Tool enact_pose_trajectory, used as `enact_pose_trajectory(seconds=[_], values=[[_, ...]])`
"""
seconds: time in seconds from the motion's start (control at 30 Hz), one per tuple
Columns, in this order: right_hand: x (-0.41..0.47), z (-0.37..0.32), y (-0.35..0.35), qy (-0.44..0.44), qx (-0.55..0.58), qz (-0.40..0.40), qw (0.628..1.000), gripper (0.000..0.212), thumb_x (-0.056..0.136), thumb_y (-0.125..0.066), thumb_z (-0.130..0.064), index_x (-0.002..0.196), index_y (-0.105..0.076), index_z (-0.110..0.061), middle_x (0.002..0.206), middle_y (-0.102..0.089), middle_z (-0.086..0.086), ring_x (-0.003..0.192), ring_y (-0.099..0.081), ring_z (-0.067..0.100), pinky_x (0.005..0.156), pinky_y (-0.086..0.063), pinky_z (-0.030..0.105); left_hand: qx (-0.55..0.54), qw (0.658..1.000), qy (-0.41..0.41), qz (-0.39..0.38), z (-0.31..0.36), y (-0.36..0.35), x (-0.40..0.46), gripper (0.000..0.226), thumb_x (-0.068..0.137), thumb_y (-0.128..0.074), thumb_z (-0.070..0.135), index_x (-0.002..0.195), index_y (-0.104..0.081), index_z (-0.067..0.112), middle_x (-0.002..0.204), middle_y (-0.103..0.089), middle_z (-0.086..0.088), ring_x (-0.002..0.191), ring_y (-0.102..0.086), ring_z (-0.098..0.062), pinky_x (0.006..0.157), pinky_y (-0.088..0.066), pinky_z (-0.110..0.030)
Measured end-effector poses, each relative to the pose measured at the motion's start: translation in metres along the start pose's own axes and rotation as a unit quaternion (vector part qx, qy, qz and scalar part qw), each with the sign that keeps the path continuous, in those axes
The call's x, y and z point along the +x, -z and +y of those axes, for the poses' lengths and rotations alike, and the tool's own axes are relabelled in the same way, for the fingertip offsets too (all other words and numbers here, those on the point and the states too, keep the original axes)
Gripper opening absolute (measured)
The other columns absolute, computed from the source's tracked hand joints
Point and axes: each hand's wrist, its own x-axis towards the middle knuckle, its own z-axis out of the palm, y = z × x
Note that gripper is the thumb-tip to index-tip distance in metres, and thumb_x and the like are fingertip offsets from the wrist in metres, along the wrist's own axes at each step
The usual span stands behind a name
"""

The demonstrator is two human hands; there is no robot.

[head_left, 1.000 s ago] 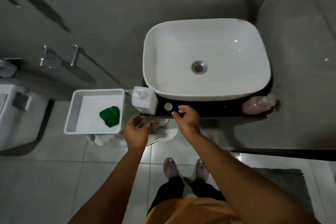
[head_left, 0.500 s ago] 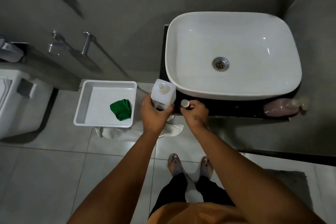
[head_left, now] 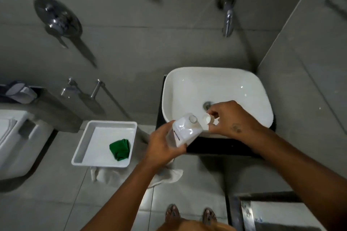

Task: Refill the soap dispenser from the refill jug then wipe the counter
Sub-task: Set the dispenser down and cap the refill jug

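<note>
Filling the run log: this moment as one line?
left hand: holds refill jug, uncapped | right hand: pinches cap beside neck | over sink | green cloth in tray

The left hand (head_left: 161, 148) covers the lower part of the refill jug (head_left: 185, 131). The right hand (head_left: 230, 120) hides part of the sink (head_left: 216, 88) drain. A toilet (head_left: 15, 142) at the left is cut by the frame edge. The white cloth (head_left: 169, 176) lies partly under the tray (head_left: 105, 163).
</note>
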Motion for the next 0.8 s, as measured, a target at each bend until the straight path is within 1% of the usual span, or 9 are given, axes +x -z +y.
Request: enact_pose_trajectory(seconds=[0.07, 0.13, 0.2, 0.27, 0.37, 0.43, 0.57, 0.73, 0.8], values=[[0.0, -0.007, 0.036, 0.033, -0.064, -0.023, 0.997, 0.009, 0.064, -0.071, -0.024, 0.073, -0.068, -0.021, 0.07, -0.068, -0.004, 0.069, -0.067, 0.02, 0.066, -0.061, 0.043, -0.014, 0.999, -0.026, -0.015, 0.017, -0.007, 0.011, 0.071, 0.066, -0.089, 0.029, 0.124, -0.058, 0.054, 0.117, -0.069, 0.031, 0.109, -0.067, 0.004, 0.084, -0.055, -0.014], [-0.001, -0.013, 0.061, 0.048, -0.141, -0.039, 0.988, 0.014, 0.059, -0.069, -0.024, 0.07, -0.065, -0.017, 0.067, -0.065, 0.001, 0.065, -0.066, 0.026, 0.057, -0.056, 0.038, -0.024, 0.998, -0.053, -0.022, 0.029, -0.015, 0.023, 0.069, 0.067, -0.09, 0.027, 0.127, -0.06, 0.046, 0.118, -0.071, 0.023, 0.109, -0.069, -0.004, 0.085, -0.059, -0.024], [-0.002, -0.015, 0.079, 0.06, -0.2, -0.038, 0.977, 0.018, 0.058, -0.071, -0.023, 0.073, -0.066, -0.014, 0.068, -0.064, 0.005, 0.064, -0.066, 0.027, 0.05, -0.047, 0.032, -0.018, 0.997, -0.077, -0.027, 0.042, -0.022, 0.033, 0.07, 0.066, -0.089, 0.031, 0.127, -0.058, 0.049, 0.119, -0.07, 0.025, 0.109, -0.069, -0.003, 0.085, -0.057, -0.02], [-0.004, -0.013, 0.091, 0.081, -0.232, -0.029, 0.969, 0.02, 0.06, -0.073, -0.022, 0.074, -0.064, -0.01, 0.067, -0.061, 0.008, 0.062, -0.063, 0.026, 0.049, -0.043, 0.032, -0.012, 0.995, -0.091, -0.036, 0.05, -0.028, 0.04, 0.069, 0.066, -0.087, 0.037, 0.127, -0.058, 0.049, 0.119, -0.069, 0.026, 0.11, -0.068, -0.004, 0.086, -0.055, -0.016], [-0.006, -0.01, 0.103, 0.105, -0.23, -0.042, 0.967, 0.022, 0.065, -0.07, -0.021, 0.085, -0.067, -0.013, 0.076, -0.065, 0.006, 0.072, -0.066, 0.027, 0.054, -0.05, 0.038, 0.002, 0.994, -0.102, -0.047, 0.059, -0.037, 0.047, 0.069, 0.066, -0.087, 0.042, 0.126, -0.056, 0.051, 0.119, -0.068, 0.028, 0.11, -0.067, -0.003, 0.087, -0.056, -0.018], [-0.008, -0.008, 0.109, 0.113, -0.217, -0.068, 0.967, 0.025, 0.069, -0.07, -0.02, 0.094, -0.069, -0.021, 0.085, -0.065, -0.003, 0.08, -0.066, 0.021, 0.065, -0.06, 0.043, 0.006, 0.993, -0.105, -0.049, 0.062, -0.042, 0.049, 0.069, 0.065, -0.088, 0.042, 0.127, -0.056, 0.051, 0.119, -0.068, 0.029, 0.11, -0.066, -0.002, 0.088, -0.057, -0.02], [-0.008, -0.004, 0.116, 0.158, -0.212, -0.105, 0.959, 0.033, 0.077, -0.071, -0.021, 0.109, -0.069, -0.033, 0.098, -0.061, -0.012, 0.091, -0.059, 0.011, 0.077, -0.058, 0.045, 0.003, 0.994, -0.099, -0.056, 0.068, -0.053, 0.049, 0.075, 0.065, -0.088, 0.043, 0.133, -0.058, 0.041, 0.12, -0.069, 0.027, 0.111, -0.067, -0.002, 0.09, -0.059, -0.026], [-0.002, 0.003, 0.119, 0.178, -0.231, -0.093, 0.952, 0.017, 0.085, -0.066, -0.031, 0.097, -0.069, -0.021, 0.091, -0.066, -0.003, 0.084, -0.061, 0.016, 0.077, -0.056, 0.046, 0.007, 0.995, -0.091, -0.033, 0.073, -0.06, 0.051, 0.064, 0.062, -0.088, 0.042, 0.12, -0.062, 0.038, 0.106, -0.072, 0.023, 0.099, -0.069, -0.004, 0.08, -0.059, -0.024], [0.0, 0.003, 0.12, 0.167, -0.246, -0.077, 0.952, 0.029, 0.088, -0.062, -0.046, 0.091, -0.07, -0.019, 0.083, -0.067, -0.001, 0.079, -0.061, 0.018, 0.075, -0.057, 0.045, 0.008, 0.996, -0.085, -0.018, 0.075, -0.06, 0.052, 0.06, 0.061, -0.088, 0.044, 0.115, -0.061, 0.04, 0.103, -0.071, 0.025, 0.096, -0.068, -0.002, 0.077, -0.059, -0.022]])
